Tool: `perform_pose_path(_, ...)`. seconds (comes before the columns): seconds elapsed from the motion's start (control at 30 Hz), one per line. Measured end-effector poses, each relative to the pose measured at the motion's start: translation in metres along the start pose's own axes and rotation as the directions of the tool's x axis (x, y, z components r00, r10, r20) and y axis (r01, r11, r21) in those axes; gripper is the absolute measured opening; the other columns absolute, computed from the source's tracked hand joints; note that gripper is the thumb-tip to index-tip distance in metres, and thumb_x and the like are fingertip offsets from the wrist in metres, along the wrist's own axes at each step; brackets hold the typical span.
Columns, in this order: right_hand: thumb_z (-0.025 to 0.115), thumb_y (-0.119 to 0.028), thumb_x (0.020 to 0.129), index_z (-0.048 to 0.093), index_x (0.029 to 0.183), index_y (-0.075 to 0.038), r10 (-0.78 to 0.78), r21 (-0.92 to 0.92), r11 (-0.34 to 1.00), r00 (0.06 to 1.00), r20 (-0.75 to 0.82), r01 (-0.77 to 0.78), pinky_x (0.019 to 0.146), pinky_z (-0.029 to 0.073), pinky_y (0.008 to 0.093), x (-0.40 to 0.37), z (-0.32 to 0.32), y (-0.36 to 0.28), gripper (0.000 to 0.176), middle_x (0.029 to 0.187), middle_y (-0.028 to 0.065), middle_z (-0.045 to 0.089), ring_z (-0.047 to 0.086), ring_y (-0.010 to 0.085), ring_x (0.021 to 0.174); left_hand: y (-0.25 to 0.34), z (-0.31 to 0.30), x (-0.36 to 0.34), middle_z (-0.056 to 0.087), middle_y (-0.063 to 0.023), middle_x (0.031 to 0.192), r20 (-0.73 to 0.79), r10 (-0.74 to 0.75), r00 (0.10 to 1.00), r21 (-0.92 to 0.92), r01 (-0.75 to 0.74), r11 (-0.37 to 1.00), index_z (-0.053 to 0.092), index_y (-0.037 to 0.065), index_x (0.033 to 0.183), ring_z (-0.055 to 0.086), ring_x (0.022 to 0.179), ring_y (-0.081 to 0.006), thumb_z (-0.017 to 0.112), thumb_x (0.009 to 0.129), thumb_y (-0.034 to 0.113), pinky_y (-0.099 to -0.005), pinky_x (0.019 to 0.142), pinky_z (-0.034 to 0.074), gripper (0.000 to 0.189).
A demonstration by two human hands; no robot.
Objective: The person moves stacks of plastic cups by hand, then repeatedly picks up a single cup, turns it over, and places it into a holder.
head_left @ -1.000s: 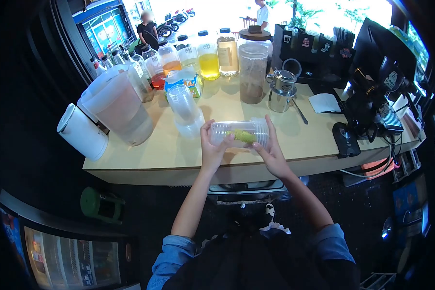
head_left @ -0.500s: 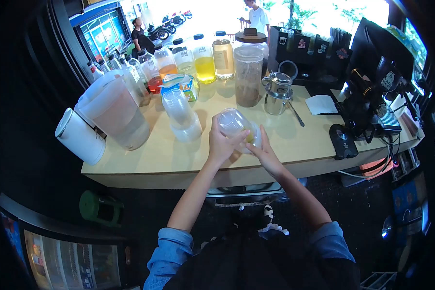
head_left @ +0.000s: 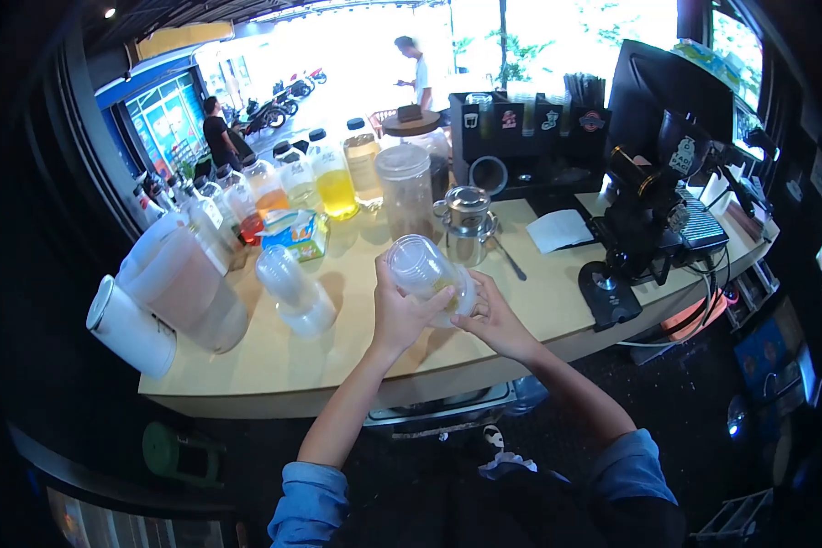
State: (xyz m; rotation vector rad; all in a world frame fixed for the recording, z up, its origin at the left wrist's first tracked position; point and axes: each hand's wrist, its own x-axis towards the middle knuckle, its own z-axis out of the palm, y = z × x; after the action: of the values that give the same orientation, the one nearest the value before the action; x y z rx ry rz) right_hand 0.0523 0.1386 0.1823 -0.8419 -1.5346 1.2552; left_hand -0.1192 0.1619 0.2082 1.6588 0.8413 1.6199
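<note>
Clear plastic cups (head_left: pixel 418 260), nested in a short stack, are held tilted over the counter between my hands. My left hand (head_left: pixel 402 309) wraps the near left side, its thumb across the front. At the lower right rim, the fingers of my right hand (head_left: pixel 489 315) grip the stack. A small yellowish mark shows on the plastic by my left thumb. To the left stands another stack of clear cups (head_left: pixel 303 306). Behind the held cups are a tall lidded canister (head_left: pixel 404 183) and a metal drip coffee filter (head_left: pixel 468 210) on a metal cup, a spoon (head_left: pixel 511 260) beside it.
A large plastic pitcher (head_left: pixel 187 292) and a white canister (head_left: pixel 135 327) stand at the counter's left end. Bottles, one of yellow liquid (head_left: pixel 336 187), line the back near a tissue pack (head_left: pixel 294 235). Coffee equipment (head_left: pixel 648 228) and a white napkin (head_left: pixel 559 231) are at right. Two people are outside.
My view has tilted up and shifted, so the counter appears lower and further left. The cups stay in both hands, and my right fingers have shifted along the rim.
</note>
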Motion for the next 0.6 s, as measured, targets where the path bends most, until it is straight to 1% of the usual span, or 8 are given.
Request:
perform_pose_path(0.07,0.065,-0.006,0.083,0.017,0.138,-0.005,-0.006,-0.039,0.999,1.000,-0.004,0.006,0.074,0.048,0.0287,0.005,-0.013,-0.012,0.073,0.129,0.0160,0.040,0.056,0.0179,0.096,0.006,0.013,0.013,0.054,-0.0143,0.111,0.033,0.005,0.999,0.044,-0.007,0.999,0.036,0.001,0.120,0.059,0.100,-0.0223,0.082,0.065,0.015,-0.0333,0.084,0.050,0.073)
perform_pose_path(0.17,0.067,-0.009,0.082,0.020,0.136,-0.004,-0.104,-0.111,0.988,0.995,-0.002,0.104,0.070,0.047,0.0278,0.023,-0.043,-0.031,0.071,0.126,0.0155,0.042,0.056,0.0149,0.091,0.011,0.033,0.046,0.050,-0.0117,0.113,0.072,0.171,0.983,0.168,-0.181,0.969,0.033,0.002,0.121,0.055,0.106,-0.0194,0.080,0.069,0.011,-0.0337,0.090,0.048,0.070)
perform_pose_path(0.27,0.069,-0.014,0.081,0.020,0.136,-0.003,-0.236,-0.189,0.951,0.969,0.068,0.245,0.065,0.045,0.0266,0.065,-0.086,-0.053,0.074,0.120,0.0143,0.047,0.056,0.0132,0.085,0.028,0.053,0.103,0.051,-0.0121,0.111,0.097,0.208,0.973,0.012,-0.210,0.978,0.033,0.001,0.121,0.055,0.105,-0.0196,0.079,0.071,0.012,-0.0340,0.090,0.048,0.069)
perform_pose_path(0.33,0.071,-0.024,0.079,0.022,0.135,-0.001,-0.215,-0.303,0.929,0.976,0.022,0.211,0.066,0.047,0.0264,0.098,-0.116,-0.078,0.078,0.115,0.0148,0.051,0.057,0.0135,0.079,0.033,0.064,0.154,0.052,-0.0131,0.111,0.085,0.191,0.978,-0.063,-0.186,0.981,0.034,0.000,0.121,0.056,0.103,-0.0198,0.078,0.073,0.014,-0.0339,0.089,0.049,0.067)
perform_pose_path(0.4,0.073,-0.031,0.076,0.026,0.134,0.000,-0.224,-0.487,0.858,0.972,-0.073,0.162,0.068,0.048,0.0284,0.136,-0.149,-0.101,0.081,0.112,0.0171,0.053,0.059,0.0174,0.076,0.007,0.065,0.221,0.055,-0.0168,0.109,-0.008,0.304,0.953,0.215,-0.295,0.931,0.035,-0.001,0.120,0.058,0.100,-0.0231,0.082,0.067,0.032,-0.0334,0.084,0.049,0.078)
perform_pose_path(0.5,0.070,-0.025,0.080,0.029,0.133,-0.001,-0.312,-0.627,0.761,0.941,-0.128,0.167,0.054,0.048,0.0235,0.196,-0.199,-0.113,0.071,0.114,0.0164,0.050,0.059,0.0125,0.066,0.004,0.079,0.302,0.058,-0.0202,0.108,-0.044,0.260,0.965,0.326,-0.232,0.916,0.034,-0.004,0.121,0.059,0.100,-0.0270,0.081,0.067,0.037,-0.0367,0.085,0.048,0.082)
perform_pose_path(0.53,0.072,-0.033,0.074,0.030,0.132,0.003,-0.284,-0.622,0.770,0.949,-0.138,0.140,0.083,0.047,0.0344,0.208,-0.208,-0.122,0.080,0.113,0.0201,0.052,0.058,0.0242,0.092,-0.003,0.085,0.328,0.058,-0.0208,0.108,-0.035,0.288,0.957,0.334,-0.260,0.906,0.034,-0.004,0.121,0.059,0.101,-0.0281,0.081,0.067,0.037,-0.0368,0.087,0.047,0.083)
perform_pose_path(0.6,0.071,-0.032,0.074,0.030,0.132,0.003,-0.282,-0.696,0.708,0.951,-0.126,0.118,0.087,0.045,0.0381,0.221,-0.220,-0.135,0.079,0.115,0.0234,0.051,0.056,0.0301,0.102,-0.021,0.096,0.373,0.056,-0.0216,0.110,-0.006,0.305,0.952,0.341,-0.285,0.896,0.033,-0.004,0.121,0.058,0.102,-0.0290,0.080,0.067,0.036,-0.0370,0.088,0.047,0.082)
